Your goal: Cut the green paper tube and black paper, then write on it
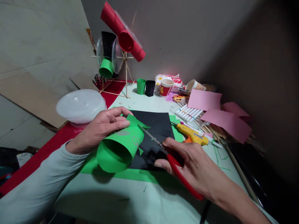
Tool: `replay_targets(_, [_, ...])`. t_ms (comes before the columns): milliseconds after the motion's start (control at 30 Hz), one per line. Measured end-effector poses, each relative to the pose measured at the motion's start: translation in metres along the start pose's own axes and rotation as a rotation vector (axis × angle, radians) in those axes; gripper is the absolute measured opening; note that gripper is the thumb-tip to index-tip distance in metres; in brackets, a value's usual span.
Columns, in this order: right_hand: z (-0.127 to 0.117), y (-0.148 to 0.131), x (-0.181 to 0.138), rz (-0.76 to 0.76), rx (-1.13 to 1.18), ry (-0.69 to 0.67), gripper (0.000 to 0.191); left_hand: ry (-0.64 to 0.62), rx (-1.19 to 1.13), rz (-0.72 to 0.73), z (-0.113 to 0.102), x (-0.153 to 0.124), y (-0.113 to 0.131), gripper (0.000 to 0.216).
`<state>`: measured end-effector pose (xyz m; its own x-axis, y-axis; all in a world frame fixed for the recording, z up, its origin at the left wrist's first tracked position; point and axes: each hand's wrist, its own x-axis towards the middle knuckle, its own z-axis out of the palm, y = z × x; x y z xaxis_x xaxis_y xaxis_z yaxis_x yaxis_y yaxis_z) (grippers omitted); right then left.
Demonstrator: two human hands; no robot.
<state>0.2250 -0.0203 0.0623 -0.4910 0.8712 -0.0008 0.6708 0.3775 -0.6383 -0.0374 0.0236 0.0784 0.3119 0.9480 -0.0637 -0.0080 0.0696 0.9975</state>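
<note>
"Table (151, 202), below the left hand (107, 123) and right hand (191, 158): how is it covered?"

"By a green sheet (144, 176), with a black sheet (154, 119) over it; both probably spare the tabletop."

"And the tube (127, 138)?"

"Between the hands. The left clamps it between thumb and fingers near the far end, near mouth clear, seemingly to steady the notched edge for cutting."

"The scissors (171, 161)?"

"Right hand wrapped on their red handles, tips at that notched edge; whether the blades stand apart, one cannot tell."

"The glue gun (192, 134)?"

"Just beyond the right hand, presumably parked within reach."
</note>
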Motion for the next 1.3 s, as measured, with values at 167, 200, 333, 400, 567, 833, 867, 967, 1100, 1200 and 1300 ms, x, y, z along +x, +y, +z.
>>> replay_targets(167, [-0.0008,-0.0002,-0.0032,-0.009,-0.002,-0.033,0.042,-0.028,-0.013,-0.019,-0.0003,-0.0008,-0.0004,0.021])
replay_targets(200, [-0.0009,-0.0005,-0.0042,-0.005,-0.004,-0.039,0.041,-0.035,-0.001,-0.018,-0.0007,-0.0008,-0.0003,0.021])
replay_targets(333, [-0.0017,-0.0018,-0.0077,-0.011,-0.002,-0.044,0.036,-0.066,0.033,-0.016,-0.003,0.001,0.0002,0.02])
replay_targets(400, [-0.0024,-0.0027,-0.0086,-0.015,-0.007,-0.045,0.035,-0.072,0.012,-0.025,-0.004,0.0024,0.0,0.021])
replay_targets(567, [-0.0051,-0.0051,-0.0084,-0.007,-0.024,-0.067,0.034,-0.032,-0.01,-0.017,-0.0058,0.004,-0.002,0.021])
replay_targets(833, [-0.0046,-0.0001,-0.0055,-0.002,-0.019,-0.077,0.042,0.072,0.03,0.014,-0.0041,0.004,-0.0058,0.021])
replay_targets(867, [-0.0043,0.0003,-0.0052,0.002,-0.021,-0.077,0.043,0.082,0.041,0.023,-0.0037,0.004,-0.0061,0.021])
replay_targets(967, [-0.0038,0.0001,-0.0044,0.008,-0.024,-0.079,0.046,0.084,0.074,0.051,-0.0024,0.0037,-0.0058,0.02])
replay_targets(1100, [-0.0027,0.0007,-0.0036,0.008,-0.022,-0.087,0.046,0.013,0.122,0.066,-0.0012,0.0026,-0.0025,0.015])
replay_targets(1200, [-0.0012,0.0018,-0.0031,-0.013,-0.019,-0.097,0.043,-0.015,0.133,0.072,-0.0015,0.002,-0.0008,0.014])
replay_targets(1300, [-0.0006,0.0006,-0.0035,-0.024,-0.003,-0.108,0.042,-0.027,0.091,0.042,-0.0018,0.0026,-0.0024,0.016])
